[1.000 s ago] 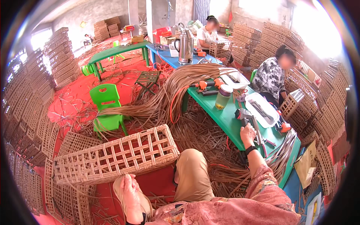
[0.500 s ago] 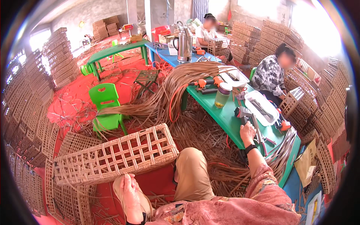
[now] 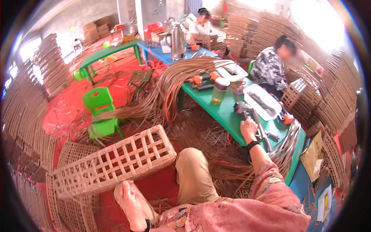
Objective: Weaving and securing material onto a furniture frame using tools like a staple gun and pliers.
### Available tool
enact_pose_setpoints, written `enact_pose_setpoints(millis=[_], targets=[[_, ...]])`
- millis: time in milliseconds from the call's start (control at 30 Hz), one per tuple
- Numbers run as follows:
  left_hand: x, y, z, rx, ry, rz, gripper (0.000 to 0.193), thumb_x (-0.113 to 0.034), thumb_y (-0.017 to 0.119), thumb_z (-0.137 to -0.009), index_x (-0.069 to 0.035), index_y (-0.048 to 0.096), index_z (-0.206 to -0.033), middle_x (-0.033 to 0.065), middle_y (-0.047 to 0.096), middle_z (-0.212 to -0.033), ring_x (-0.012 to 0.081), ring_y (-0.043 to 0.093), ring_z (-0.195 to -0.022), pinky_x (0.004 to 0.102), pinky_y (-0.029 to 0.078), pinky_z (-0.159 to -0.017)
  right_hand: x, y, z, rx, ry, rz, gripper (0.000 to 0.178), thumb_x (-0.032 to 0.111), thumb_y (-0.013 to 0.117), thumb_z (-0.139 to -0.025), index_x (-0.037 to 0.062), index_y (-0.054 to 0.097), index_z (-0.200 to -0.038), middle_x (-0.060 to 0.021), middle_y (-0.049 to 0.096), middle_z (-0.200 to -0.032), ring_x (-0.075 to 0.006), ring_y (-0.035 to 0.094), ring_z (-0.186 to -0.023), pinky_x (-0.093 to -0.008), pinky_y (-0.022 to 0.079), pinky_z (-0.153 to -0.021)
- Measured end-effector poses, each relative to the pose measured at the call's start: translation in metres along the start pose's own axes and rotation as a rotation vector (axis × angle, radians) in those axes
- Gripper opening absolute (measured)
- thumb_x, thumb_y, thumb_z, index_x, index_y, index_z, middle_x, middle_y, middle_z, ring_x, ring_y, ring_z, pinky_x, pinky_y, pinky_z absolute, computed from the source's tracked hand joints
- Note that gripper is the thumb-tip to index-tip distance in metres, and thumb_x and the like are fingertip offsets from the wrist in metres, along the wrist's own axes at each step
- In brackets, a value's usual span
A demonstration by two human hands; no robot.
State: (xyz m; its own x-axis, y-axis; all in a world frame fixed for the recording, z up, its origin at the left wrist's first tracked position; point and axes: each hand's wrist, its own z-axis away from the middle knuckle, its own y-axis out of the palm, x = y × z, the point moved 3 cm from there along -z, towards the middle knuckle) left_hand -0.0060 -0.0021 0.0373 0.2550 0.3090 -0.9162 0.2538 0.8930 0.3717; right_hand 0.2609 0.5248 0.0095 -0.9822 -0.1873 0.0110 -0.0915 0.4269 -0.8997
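Note:
A long brown woven wicker basket [image 3: 116, 161] lies slanted across my lap at the left, its open lattice side facing up. My left hand [image 3: 130, 199] is at its near edge by my knee, fingers closed together; whether they grip the rim or a strip is hidden. My right hand [image 3: 248, 127] reaches onto the green table [image 3: 205, 101], its fingers wrapped around the handle of a grey-and-black staple gun [image 3: 242, 108]. The gun lies beside a long metal magazine and a white tray [image 3: 262, 102] with dark metal pieces.
Brown wicker strands [image 3: 170, 89] drape over the table and a green chair [image 3: 101, 112]. A lidded jar [image 3: 219, 91], an orange-and-black power tool [image 3: 203, 79] and a metal kettle [image 3: 177, 41] stand beyond. Two people work at the back right among stacked baskets [image 3: 278, 33]. Wicker scraps litter the red floor.
The whole view has shifted, with most things now further left in it. My right hand stays at the staple gun, and my left stays by the basket's near edge.

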Motion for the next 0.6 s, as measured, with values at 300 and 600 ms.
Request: enact_pose_setpoints(millis=[300, 600], targets=[[0.007, 0.004, -0.006, 0.043, 0.050, 0.072, 0.026, -0.025, 0.052, -0.097, -0.003, 0.057, -0.084, -0.0055, 0.036, -0.057, 0.0034, 0.030, -0.045, 0.0201, 0.023, -0.042, -0.016, -0.011, 0.006, 0.052, 0.038, -0.078, 0.036, 0.032, 0.058, -0.085, 0.0017, 0.054, -0.105, -0.0167, 0.064, -0.097, -0.0331, 0.062, -0.094, -0.0453, 0.045, -0.085], [0.008, 0.000, -0.005, 0.045, 0.047, 0.085, 0.027, -0.025, 0.052, -0.098, -0.002, 0.057, -0.085, -0.0055, 0.036, -0.057, 0.0037, 0.029, -0.045, 0.0207, 0.022, -0.042, -0.012, -0.011, 0.010, 0.071, 0.039, -0.074, 0.038, 0.032, 0.057, -0.085, 0.0011, 0.054, -0.108, -0.0171, 0.064, -0.099, -0.0328, 0.061, -0.095, -0.0451, 0.044, -0.085]])
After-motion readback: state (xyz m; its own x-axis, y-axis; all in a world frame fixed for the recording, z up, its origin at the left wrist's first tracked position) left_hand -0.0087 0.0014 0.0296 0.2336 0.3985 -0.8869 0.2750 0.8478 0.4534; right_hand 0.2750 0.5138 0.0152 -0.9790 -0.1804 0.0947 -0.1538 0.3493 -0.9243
